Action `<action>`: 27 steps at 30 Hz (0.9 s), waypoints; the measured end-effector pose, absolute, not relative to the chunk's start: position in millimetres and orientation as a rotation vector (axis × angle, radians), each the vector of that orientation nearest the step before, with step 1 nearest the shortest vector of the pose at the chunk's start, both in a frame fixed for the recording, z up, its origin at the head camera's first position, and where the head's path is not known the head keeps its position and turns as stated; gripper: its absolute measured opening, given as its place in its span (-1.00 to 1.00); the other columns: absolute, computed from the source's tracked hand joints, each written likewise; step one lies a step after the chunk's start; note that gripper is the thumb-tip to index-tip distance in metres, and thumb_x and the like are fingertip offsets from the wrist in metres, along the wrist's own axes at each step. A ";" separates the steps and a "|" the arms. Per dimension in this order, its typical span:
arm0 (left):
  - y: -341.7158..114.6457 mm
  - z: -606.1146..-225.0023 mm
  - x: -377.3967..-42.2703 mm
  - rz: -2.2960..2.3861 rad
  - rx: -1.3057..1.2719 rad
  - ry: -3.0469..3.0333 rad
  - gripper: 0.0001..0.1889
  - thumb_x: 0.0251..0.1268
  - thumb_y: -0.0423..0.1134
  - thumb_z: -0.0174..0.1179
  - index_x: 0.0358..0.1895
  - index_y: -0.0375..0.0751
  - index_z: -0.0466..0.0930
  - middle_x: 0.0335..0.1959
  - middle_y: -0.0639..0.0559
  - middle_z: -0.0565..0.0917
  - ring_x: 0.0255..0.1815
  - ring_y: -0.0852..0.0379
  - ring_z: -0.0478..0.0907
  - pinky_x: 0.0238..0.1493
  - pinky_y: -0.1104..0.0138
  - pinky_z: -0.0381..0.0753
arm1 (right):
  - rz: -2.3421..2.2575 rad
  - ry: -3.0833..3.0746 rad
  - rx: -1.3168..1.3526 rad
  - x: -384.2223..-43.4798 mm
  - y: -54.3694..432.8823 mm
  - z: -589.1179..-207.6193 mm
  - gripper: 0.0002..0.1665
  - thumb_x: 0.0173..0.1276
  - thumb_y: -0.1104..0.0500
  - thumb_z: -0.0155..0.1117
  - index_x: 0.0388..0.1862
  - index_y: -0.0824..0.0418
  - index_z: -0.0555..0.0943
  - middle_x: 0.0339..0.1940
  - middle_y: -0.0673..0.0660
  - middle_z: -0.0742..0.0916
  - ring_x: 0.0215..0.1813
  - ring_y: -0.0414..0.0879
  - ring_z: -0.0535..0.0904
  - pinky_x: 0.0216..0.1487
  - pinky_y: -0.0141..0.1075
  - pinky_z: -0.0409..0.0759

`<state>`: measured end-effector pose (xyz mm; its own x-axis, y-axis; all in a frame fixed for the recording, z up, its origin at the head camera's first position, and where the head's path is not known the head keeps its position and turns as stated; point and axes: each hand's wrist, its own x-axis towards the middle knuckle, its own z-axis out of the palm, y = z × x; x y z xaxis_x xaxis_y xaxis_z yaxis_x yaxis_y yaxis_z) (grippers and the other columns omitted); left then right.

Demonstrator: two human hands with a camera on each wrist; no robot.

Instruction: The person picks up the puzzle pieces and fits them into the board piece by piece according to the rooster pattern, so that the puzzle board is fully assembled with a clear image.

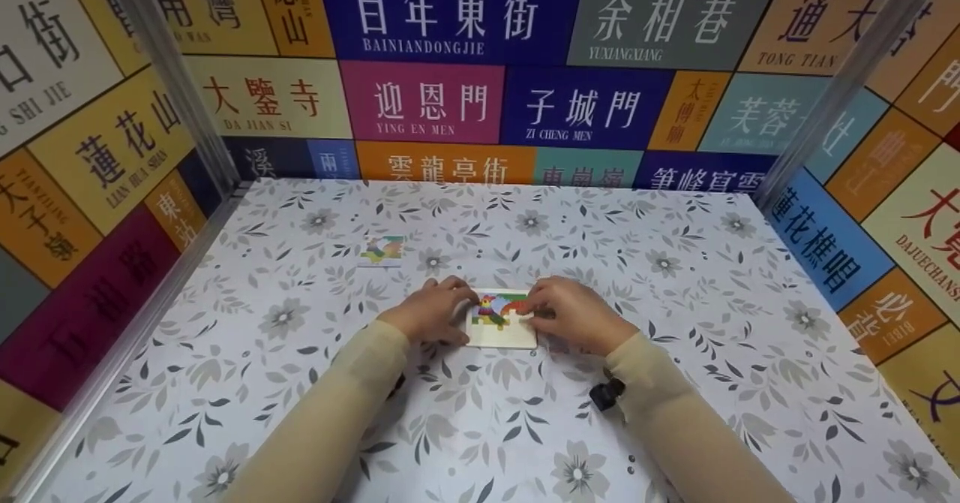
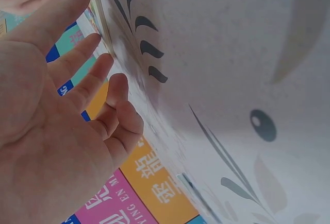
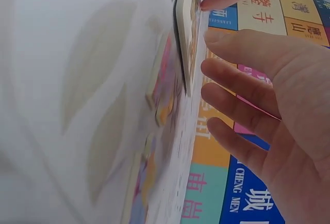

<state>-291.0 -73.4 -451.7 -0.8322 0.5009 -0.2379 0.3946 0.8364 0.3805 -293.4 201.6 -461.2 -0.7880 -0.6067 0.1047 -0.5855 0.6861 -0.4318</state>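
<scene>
A small jigsaw puzzle board (image 1: 501,338) lies mid-table in the head view, with a colourful rooster picture (image 1: 491,308) partly filling its upper part. Its lower part shows bare pale backing. My left hand (image 1: 431,311) holds the board's left side, thumb at the lower left corner and fingertips at the picture. At the right edge, my right hand (image 1: 574,311) touches the orange part of the picture with its fingertips. The right wrist view shows its fingers (image 3: 242,98) spread and relaxed. Loose puzzle pieces (image 3: 161,74) lie beside the board there; in the head view the right hand covers them.
A small square of joined picture pieces (image 1: 382,251) lies farther back on the left. White cloth with grey flowers and leaves covers the table (image 1: 285,428). Walls with coloured street-name panels (image 1: 424,101) enclose the back and both sides.
</scene>
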 end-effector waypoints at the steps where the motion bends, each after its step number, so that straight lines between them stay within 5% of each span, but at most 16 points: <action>1: -73.5 -451.6 -290.9 0.453 0.676 2.687 -0.34 0.23 -0.06 0.50 0.41 0.08 0.51 0.50 -0.01 0.37 0.45 -0.19 0.32 0.46 -0.02 0.39 | -0.701 2.849 -1.001 -292.7 204.1 -461.4 -0.85 0.34 0.13 0.49 -0.13 0.06 0.85 -0.13 -0.04 0.76 -0.03 -0.10 0.66 0.10 -0.10 0.64; 27: -72.1 -449.9 -290.6 0.465 0.629 2.672 -0.36 0.25 -0.06 0.48 0.40 0.11 0.51 0.53 0.02 0.35 0.51 -0.15 0.27 0.50 -0.01 0.35 | -0.731 2.952 -0.922 -283.2 252.6 -465.5 -0.88 0.33 0.13 0.51 -0.18 0.05 0.86 -0.24 -0.10 0.78 -0.13 -0.15 0.68 0.02 -0.11 0.66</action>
<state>-290.6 -72.1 -449.9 -0.8379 0.4785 -0.2626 0.3618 0.8471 0.3893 -283.2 252.6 -465.5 -0.8310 -0.5305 0.1675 -0.5474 0.7260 -0.4164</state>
